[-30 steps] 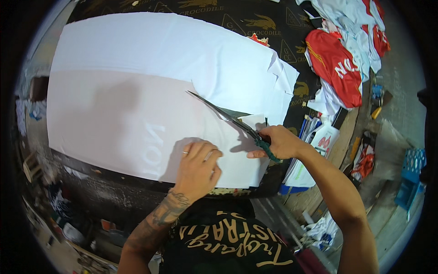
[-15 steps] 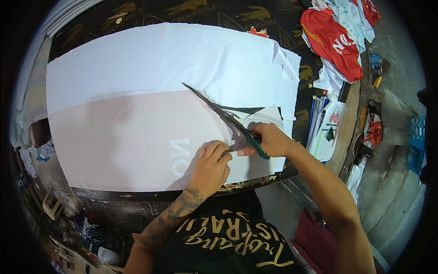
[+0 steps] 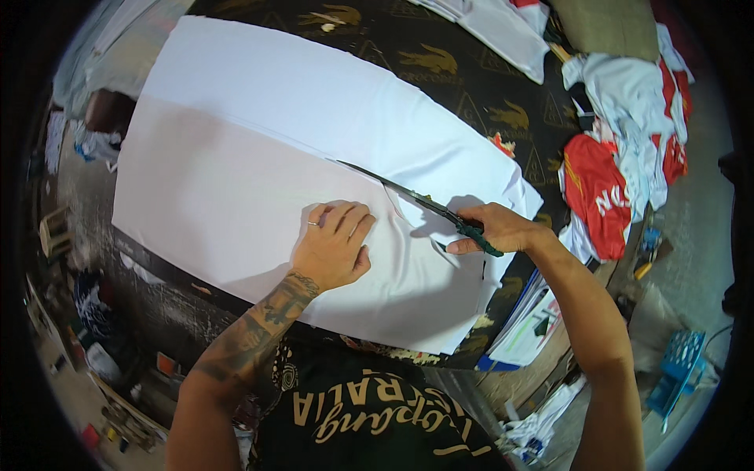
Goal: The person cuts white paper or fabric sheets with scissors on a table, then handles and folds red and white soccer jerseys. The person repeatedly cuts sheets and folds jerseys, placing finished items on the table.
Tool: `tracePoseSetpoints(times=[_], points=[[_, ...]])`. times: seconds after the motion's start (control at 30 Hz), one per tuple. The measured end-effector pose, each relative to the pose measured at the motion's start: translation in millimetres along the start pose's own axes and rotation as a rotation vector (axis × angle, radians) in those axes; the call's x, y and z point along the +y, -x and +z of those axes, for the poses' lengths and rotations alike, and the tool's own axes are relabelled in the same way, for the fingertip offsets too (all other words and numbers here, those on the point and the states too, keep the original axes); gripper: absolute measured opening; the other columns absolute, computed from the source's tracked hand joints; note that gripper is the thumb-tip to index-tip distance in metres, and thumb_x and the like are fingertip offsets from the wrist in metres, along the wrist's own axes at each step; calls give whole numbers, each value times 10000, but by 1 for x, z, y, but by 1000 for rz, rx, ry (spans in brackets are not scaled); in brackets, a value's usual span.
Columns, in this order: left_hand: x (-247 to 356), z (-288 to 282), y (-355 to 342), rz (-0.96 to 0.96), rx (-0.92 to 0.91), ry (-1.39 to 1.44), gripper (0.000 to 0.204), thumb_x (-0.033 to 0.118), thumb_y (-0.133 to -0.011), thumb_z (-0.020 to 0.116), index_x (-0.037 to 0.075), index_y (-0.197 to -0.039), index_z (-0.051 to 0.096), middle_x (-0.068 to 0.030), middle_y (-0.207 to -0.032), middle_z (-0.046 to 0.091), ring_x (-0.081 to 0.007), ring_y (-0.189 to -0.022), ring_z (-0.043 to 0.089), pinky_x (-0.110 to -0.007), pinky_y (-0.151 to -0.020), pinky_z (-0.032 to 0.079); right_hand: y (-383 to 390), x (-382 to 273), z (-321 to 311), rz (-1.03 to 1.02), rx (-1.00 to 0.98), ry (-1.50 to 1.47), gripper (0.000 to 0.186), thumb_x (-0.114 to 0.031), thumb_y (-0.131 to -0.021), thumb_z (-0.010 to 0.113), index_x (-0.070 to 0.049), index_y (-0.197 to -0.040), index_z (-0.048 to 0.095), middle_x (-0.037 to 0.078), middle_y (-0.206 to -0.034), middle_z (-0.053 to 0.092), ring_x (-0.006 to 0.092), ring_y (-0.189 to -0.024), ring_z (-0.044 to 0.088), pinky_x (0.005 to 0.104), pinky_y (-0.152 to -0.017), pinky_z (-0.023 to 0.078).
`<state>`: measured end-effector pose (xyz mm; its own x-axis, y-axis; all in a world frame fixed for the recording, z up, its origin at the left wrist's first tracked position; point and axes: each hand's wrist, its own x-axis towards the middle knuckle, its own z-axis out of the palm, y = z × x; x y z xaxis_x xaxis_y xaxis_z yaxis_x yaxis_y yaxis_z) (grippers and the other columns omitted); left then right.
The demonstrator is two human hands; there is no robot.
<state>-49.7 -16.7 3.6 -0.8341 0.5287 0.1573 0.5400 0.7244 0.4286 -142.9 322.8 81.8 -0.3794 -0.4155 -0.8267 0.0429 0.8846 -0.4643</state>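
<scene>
A large sheet of white fabric (image 3: 196, 196) lies on a dark patterned table, its near part a duller pinkish white. Spread over this duller part, my left hand (image 3: 331, 245) rests palm down with a ring on one finger and its fingers apart, left of the cut. My right hand (image 3: 503, 229) grips long dark scissors (image 3: 416, 196) with green handles. Their blades point to the upper left, the tip lying along the border between the two parts of the fabric. A cut edge and folds show beside and below the blades.
Red and white garments (image 3: 597, 192) are heaped beyond the table's right side. Papers (image 3: 526, 318) stick out at the near right corner, and a blue plastic basket (image 3: 675, 369) is farther right. Folded white cloth (image 3: 503, 39) lies at the far edge. A wooden stool (image 3: 55, 231) stands left.
The view has turned, so the table now slants down to the right. My left hand has spread from bunched fingers to flat on the fabric. The scissors stay in my right hand.
</scene>
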Motion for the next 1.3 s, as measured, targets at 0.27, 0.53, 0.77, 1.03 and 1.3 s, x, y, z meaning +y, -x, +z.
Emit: tracePoseSetpoints(times=[0.27, 0.53, 0.77, 1.03, 1.3], points=[[0, 4, 2, -4, 21, 8, 538, 269, -780, 696, 78, -1281, 654, -102, -1352, 612, -295, -1288, 555, -537, -1104, 383, -19, -26, -17, 103, -22, 52, 747, -733, -741, 879, -11, -824, 709, 129, -789, 687, 266, -785, 657, 412, -739, 505], [-2, -3, 2, 7, 10, 37, 531, 295, -788, 716, 72, -1269, 683, -75, -1346, 639, -268, -1285, 567, -518, -1074, 434, -54, -76, -20, 145, -35, 102, 693, -674, -732, 924, -45, -710, 634, 35, -642, 545, 185, -646, 527, 375, -619, 434], [-5, -5, 2, 3, 7, 103, 572, 312, -746, 774, 76, -1258, 681, -75, -1340, 630, -266, -1278, 567, -504, -1073, 426, -70, -121, -30, 168, -53, 16, 703, -700, -739, 911, -65, -715, 610, 17, -658, 504, 166, -683, 504, 351, -633, 414], [-8, -1, 5, 9, 29, 167, 502, 308, -824, 718, 64, -1260, 673, -84, -1323, 617, -261, -1251, 562, -508, -1066, 431, -108, -154, -37, 102, -21, 67, 734, -736, -720, 898, -67, -693, 597, 39, -647, 543, 178, -662, 522, 367, -622, 425], [-8, 3, 10, -20, 12, 210, 521, 276, -839, 702, 41, -1300, 643, -111, -1353, 615, -282, -1294, 557, -500, -1064, 437, -136, -203, -48, 48, 6, 62, 719, -716, -729, 902, -60, -706, 609, 53, -660, 575, 184, -648, 531, 369, -627, 438]])
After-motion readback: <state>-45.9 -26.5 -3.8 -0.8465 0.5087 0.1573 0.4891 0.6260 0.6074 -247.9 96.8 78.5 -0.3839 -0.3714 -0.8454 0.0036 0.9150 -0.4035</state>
